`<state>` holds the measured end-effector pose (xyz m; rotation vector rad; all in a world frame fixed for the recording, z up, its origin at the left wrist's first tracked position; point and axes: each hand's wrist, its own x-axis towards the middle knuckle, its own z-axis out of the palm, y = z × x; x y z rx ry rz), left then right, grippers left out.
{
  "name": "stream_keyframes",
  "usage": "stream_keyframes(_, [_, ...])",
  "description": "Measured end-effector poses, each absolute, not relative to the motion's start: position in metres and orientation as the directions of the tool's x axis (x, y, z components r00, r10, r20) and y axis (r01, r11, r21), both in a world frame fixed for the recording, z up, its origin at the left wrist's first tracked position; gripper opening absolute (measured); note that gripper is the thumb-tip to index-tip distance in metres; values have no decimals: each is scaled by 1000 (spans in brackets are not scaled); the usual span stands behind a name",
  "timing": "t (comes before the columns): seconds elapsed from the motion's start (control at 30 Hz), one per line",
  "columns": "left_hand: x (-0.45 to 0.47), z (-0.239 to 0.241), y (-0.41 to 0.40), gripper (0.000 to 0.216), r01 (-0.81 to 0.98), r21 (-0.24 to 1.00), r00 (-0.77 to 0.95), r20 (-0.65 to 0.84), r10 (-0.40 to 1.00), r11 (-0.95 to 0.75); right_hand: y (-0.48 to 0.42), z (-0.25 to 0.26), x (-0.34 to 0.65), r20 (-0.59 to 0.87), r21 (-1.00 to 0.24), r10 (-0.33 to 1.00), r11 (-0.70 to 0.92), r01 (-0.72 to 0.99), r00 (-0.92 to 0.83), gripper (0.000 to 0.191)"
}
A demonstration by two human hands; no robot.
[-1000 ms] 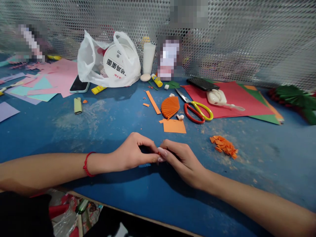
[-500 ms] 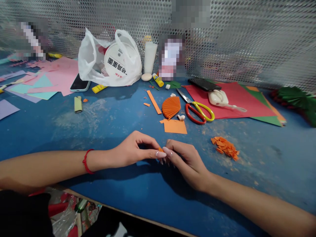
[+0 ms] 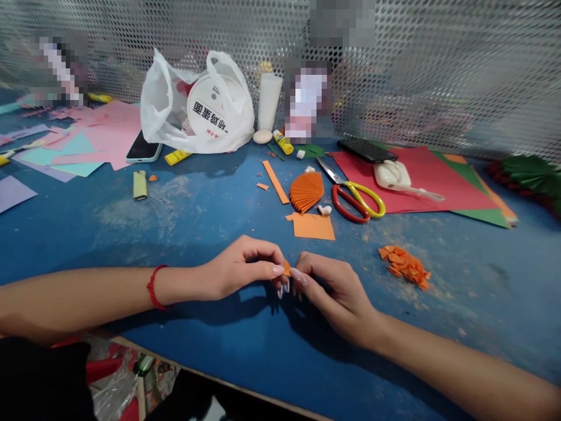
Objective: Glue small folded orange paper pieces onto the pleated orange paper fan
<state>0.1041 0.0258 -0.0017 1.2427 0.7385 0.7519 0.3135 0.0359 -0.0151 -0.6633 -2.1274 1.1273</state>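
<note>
My left hand (image 3: 239, 270) and my right hand (image 3: 333, 286) meet fingertip to fingertip just above the blue table (image 3: 184, 216). Both are pinched on a small orange paper piece (image 3: 286, 268), most of it hidden by the fingers. A red cord circles my left wrist. Beyond the hands lie an orange paper square (image 3: 312, 225) and a pleated orange paper fan (image 3: 305, 190). A heap of orange paper bits (image 3: 404, 266) sits to the right of my right hand.
Red-and-yellow scissors (image 3: 354, 199) lie by red and green paper sheets (image 3: 421, 181) with a black phone (image 3: 367, 150). A white plastic bag (image 3: 197, 114), glue sticks, a lighter (image 3: 139, 185), another phone and pastel papers (image 3: 87, 140) sit left. A perforated metal screen stands behind.
The fingers have shifted on the small orange piece, which was hidden a second ago and now shows between the fingertips. The hands stay in the same spot.
</note>
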Motion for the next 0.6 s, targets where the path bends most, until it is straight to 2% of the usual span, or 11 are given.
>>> stream_keyframes(0.6, [102,-2,26,14,70,996,551,-79,831,48,38,-12,312,279,-873,715,467,140,-641,26])
